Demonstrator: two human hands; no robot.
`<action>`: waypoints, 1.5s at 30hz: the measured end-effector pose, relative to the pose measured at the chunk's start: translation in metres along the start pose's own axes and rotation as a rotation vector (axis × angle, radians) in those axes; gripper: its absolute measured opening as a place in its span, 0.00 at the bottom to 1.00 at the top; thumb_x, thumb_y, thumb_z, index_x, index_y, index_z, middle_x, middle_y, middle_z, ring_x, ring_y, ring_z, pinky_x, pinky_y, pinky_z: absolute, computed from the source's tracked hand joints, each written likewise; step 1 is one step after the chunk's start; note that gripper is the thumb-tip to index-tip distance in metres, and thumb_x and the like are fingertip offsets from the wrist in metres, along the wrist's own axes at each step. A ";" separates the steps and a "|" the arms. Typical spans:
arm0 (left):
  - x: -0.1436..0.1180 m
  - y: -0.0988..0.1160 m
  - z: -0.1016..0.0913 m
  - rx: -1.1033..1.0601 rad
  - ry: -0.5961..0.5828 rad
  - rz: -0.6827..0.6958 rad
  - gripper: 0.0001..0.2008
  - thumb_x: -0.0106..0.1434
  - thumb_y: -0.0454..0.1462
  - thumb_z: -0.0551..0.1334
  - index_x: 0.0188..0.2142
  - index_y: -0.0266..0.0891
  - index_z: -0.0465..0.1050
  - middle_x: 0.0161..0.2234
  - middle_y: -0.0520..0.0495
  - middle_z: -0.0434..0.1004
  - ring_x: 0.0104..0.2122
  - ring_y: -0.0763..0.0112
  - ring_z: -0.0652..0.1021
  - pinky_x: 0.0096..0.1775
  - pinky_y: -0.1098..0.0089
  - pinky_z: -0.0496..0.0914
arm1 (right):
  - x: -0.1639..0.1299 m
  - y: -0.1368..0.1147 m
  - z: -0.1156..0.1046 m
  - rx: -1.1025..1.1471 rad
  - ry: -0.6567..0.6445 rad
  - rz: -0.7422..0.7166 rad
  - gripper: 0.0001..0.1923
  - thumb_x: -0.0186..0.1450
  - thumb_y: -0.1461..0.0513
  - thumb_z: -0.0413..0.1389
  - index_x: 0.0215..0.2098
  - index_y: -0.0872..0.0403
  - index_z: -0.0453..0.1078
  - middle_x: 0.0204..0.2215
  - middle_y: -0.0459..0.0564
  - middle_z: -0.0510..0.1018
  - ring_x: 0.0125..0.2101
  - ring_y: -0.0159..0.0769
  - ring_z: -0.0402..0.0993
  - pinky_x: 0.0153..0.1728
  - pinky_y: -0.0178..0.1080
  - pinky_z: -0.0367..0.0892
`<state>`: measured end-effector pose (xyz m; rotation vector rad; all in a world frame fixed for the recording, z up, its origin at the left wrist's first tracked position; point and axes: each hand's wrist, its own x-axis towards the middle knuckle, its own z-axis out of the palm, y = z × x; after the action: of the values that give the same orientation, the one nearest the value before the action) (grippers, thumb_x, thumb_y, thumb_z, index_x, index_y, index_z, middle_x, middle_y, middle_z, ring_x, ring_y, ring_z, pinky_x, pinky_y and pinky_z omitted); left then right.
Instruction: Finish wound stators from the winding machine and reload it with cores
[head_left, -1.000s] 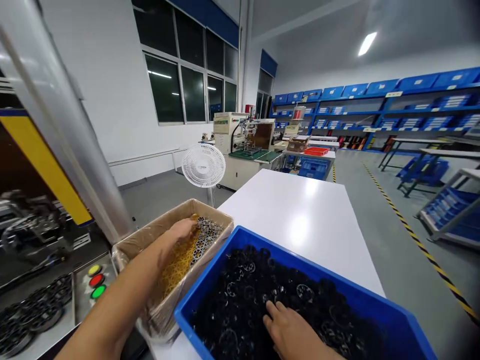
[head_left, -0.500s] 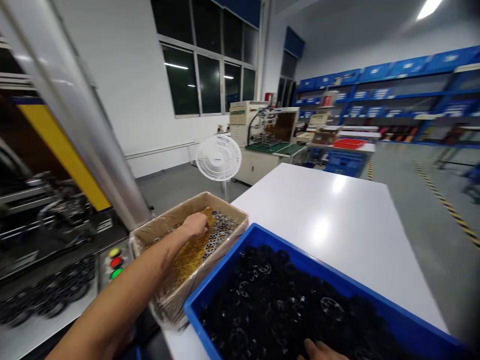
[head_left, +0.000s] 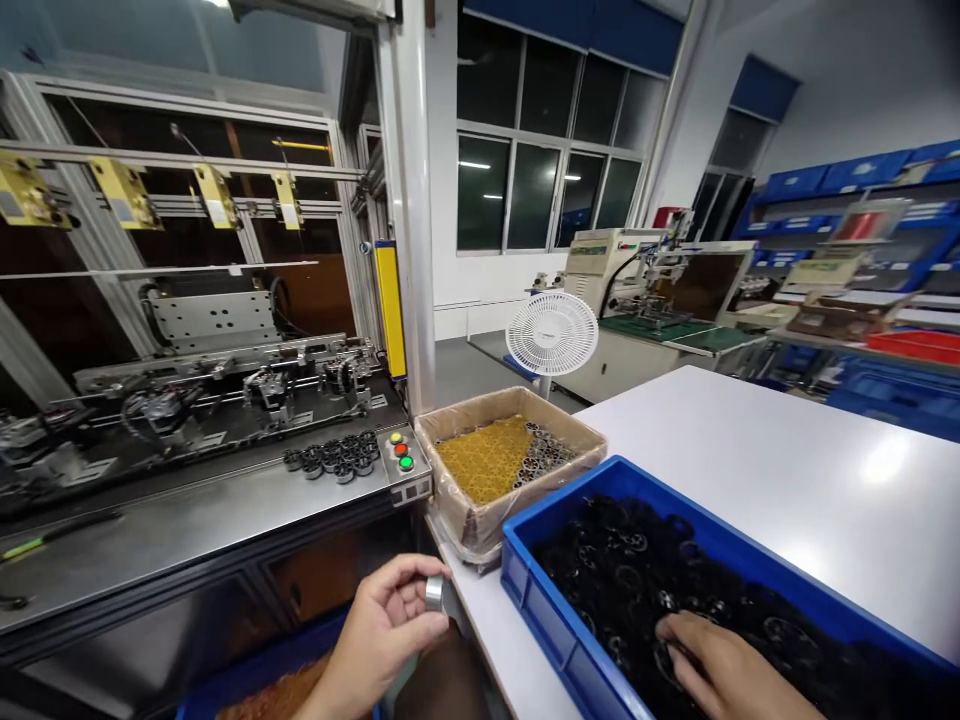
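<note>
My left hand [head_left: 388, 622] is low in front of me, below the table edge, pinching a small silver metal ring [head_left: 434, 592] between thumb and fingers. My right hand [head_left: 731, 671] lies inside the blue bin [head_left: 559, 625], fingers curled over the black round plastic parts [head_left: 645, 580] that fill it; whether it grips one I cannot tell. Beside the bin stands a cardboard box [head_left: 480, 520] with a yellow grid tray [head_left: 484, 462] and a cluster of metal rings [head_left: 546, 455] at its right side.
The white table [head_left: 787, 480] carries the bin and box. To the left a machine bench [head_left: 187, 520] holds a group of dark rings [head_left: 334, 455] and a panel with yellow, red and green buttons [head_left: 401, 452]. A white fan [head_left: 551, 335] stands behind.
My view swung left toward the machine. My left hand left the cardboard box and came down near me with a metal ring in it. My right hand stays in the blue bin.
</note>
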<state>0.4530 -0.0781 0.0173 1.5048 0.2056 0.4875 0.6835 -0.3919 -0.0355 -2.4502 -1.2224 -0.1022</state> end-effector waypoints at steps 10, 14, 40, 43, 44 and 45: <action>-0.012 0.033 0.021 -0.215 -0.056 0.011 0.21 0.48 0.31 0.75 0.42 0.46 0.81 0.41 0.48 0.84 0.33 0.74 0.81 0.39 0.76 0.76 | 0.041 -0.103 -0.065 0.180 0.207 -0.121 0.12 0.69 0.61 0.48 0.42 0.55 0.73 0.39 0.56 0.77 0.42 0.39 0.75 0.47 0.42 0.72; -0.015 0.026 0.049 -0.200 -0.169 -0.071 0.22 0.45 0.29 0.76 0.41 0.47 0.82 0.38 0.48 0.85 0.34 0.69 0.83 0.39 0.76 0.77 | 0.015 -0.165 -0.062 0.477 0.443 -0.513 0.09 0.69 0.66 0.50 0.46 0.57 0.69 0.36 0.55 0.75 0.38 0.35 0.73 0.39 0.38 0.73; -0.045 0.024 0.069 -0.201 0.054 -0.243 0.24 0.32 0.35 0.80 0.33 0.41 0.84 0.30 0.44 0.86 0.29 0.61 0.84 0.33 0.72 0.78 | 0.006 -0.169 -0.038 0.337 0.444 -0.824 0.12 0.69 0.65 0.53 0.49 0.63 0.67 0.40 0.60 0.77 0.43 0.38 0.73 0.45 0.41 0.72; -0.044 0.021 0.061 -0.127 0.043 -0.251 0.26 0.31 0.36 0.80 0.34 0.37 0.83 0.30 0.41 0.86 0.29 0.56 0.84 0.33 0.68 0.80 | 0.007 -0.170 -0.037 0.298 0.480 -0.842 0.11 0.70 0.64 0.53 0.48 0.63 0.69 0.39 0.59 0.78 0.42 0.37 0.73 0.44 0.39 0.72; -0.045 0.020 0.060 -0.120 0.067 -0.252 0.27 0.31 0.37 0.80 0.35 0.37 0.83 0.31 0.41 0.86 0.30 0.54 0.84 0.34 0.67 0.80 | 0.008 -0.169 -0.035 0.282 0.509 -0.858 0.11 0.70 0.64 0.53 0.47 0.64 0.69 0.38 0.58 0.78 0.41 0.36 0.74 0.43 0.39 0.72; -0.046 0.019 0.060 -0.116 0.094 -0.249 0.27 0.31 0.39 0.80 0.35 0.37 0.83 0.32 0.41 0.86 0.31 0.54 0.84 0.35 0.66 0.80 | 0.008 -0.169 -0.034 0.265 0.540 -0.871 0.11 0.69 0.64 0.53 0.46 0.64 0.70 0.38 0.57 0.78 0.40 0.36 0.74 0.42 0.38 0.72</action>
<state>0.4345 -0.1522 0.0331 1.3224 0.4259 0.3634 0.5603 -0.3078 0.0512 -1.3797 -1.7736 -0.7272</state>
